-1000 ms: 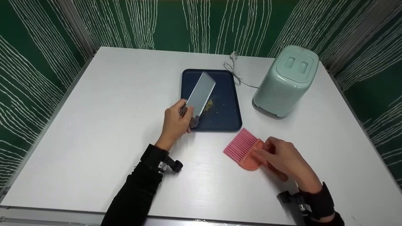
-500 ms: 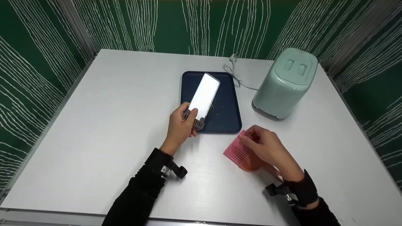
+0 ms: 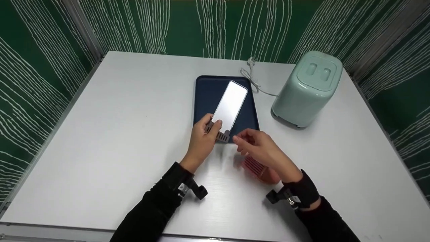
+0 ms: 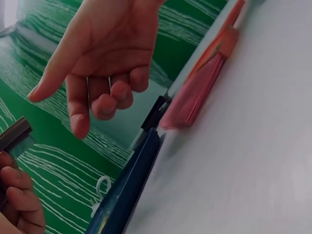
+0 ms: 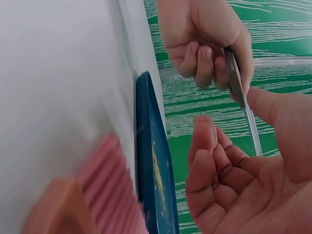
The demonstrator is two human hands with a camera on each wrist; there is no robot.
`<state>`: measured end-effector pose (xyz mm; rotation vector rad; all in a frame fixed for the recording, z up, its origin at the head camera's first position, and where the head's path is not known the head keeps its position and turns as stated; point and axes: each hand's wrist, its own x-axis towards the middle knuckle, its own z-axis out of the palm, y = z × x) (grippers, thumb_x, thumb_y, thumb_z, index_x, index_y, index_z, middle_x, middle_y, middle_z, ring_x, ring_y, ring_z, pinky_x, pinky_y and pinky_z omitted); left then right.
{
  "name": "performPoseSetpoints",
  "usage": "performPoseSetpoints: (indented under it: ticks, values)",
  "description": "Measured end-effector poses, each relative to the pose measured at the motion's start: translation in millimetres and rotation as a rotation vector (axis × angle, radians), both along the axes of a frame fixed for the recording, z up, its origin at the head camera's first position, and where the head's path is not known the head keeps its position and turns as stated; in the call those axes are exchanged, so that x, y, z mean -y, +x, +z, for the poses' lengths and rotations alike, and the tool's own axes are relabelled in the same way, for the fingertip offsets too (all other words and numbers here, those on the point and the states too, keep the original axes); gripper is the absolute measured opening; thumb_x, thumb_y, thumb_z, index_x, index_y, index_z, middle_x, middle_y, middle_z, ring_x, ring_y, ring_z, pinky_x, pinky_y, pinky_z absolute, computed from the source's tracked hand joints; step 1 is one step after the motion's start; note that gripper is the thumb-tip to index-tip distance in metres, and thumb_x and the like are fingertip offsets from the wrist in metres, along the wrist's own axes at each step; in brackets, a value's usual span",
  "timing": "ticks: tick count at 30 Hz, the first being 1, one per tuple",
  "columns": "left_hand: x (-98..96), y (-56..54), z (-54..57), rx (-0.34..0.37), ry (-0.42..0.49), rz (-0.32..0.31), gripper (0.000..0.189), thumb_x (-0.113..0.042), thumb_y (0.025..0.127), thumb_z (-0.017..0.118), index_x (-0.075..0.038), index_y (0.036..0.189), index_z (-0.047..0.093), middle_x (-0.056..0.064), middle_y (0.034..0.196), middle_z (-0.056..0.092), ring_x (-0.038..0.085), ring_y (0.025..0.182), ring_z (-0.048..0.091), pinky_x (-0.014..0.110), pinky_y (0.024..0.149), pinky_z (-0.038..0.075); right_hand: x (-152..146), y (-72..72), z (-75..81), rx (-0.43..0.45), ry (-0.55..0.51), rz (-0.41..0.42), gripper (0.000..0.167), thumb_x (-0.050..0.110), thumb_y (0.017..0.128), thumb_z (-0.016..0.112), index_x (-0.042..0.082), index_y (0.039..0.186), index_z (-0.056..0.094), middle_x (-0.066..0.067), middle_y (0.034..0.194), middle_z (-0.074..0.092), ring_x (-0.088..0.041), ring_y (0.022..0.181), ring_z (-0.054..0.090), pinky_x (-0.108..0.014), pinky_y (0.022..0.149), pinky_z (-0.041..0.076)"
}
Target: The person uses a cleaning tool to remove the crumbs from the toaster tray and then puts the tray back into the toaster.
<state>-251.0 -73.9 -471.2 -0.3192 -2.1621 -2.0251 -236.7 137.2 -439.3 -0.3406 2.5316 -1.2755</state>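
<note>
My left hand [image 3: 201, 143] pinches the grey slotted end of a flat, shiny metal crumb tray [image 3: 231, 102], thumb on top, holding it tilted above the dark blue tray [image 3: 206, 90]. In the right wrist view the crumb tray [image 5: 253, 130] appears edge-on. My right hand [image 3: 263, 148] hovers just right of its grey end, fingers loosely bent, holding nothing; a gap shows between the hands in the left wrist view. Beneath the right hand, a pink-bristled brush [image 3: 267, 174] with an orange handle lies on the table, partly hidden. Yellowish crumbs [image 5: 157, 168] lie in the blue tray.
A mint-green toaster [image 3: 305, 94] stands at the right rear of the white table [image 3: 141, 127]. Its white cord [image 3: 250, 75] lies behind the blue tray's right corner. Green walls with white streaks [image 3: 184, 27] surround the table's back and sides.
My right hand has left the brush and moved left and forward, near the crumb tray's end. My left hand has carried the crumb tray rightward over the blue tray. The brush stays on the table.
</note>
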Motion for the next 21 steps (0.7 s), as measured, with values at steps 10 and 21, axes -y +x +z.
performPoseSetpoints:
  ticks: [10,21]
  values:
    - [-13.5,8.6,-1.1,0.035,0.081,-0.019,0.018,-0.02,0.109,0.06,-0.011,0.094,0.057,-0.006,0.073,0.048,0.009,0.066,0.047,0.023,0.06,0.039,20,-4.4,1.5,0.092,-0.153,0.045,0.036,0.039,0.112,0.058,0.005,0.109,0.069,-0.003,0.089,0.077,-0.018,0.082,0.071,-0.034,0.075,0.058]
    - [-19.2,14.5,-4.1,0.102,0.211,-0.101,0.014,-0.018,0.113,0.054,-0.006,0.108,0.057,-0.005,0.078,0.063,0.01,0.063,0.058,0.026,0.06,0.047,28,-6.1,-7.4,0.054,-0.26,0.027,0.032,0.027,0.114,0.056,0.001,0.098,0.066,0.0,0.081,0.073,-0.014,0.074,0.067,-0.03,0.071,0.057]
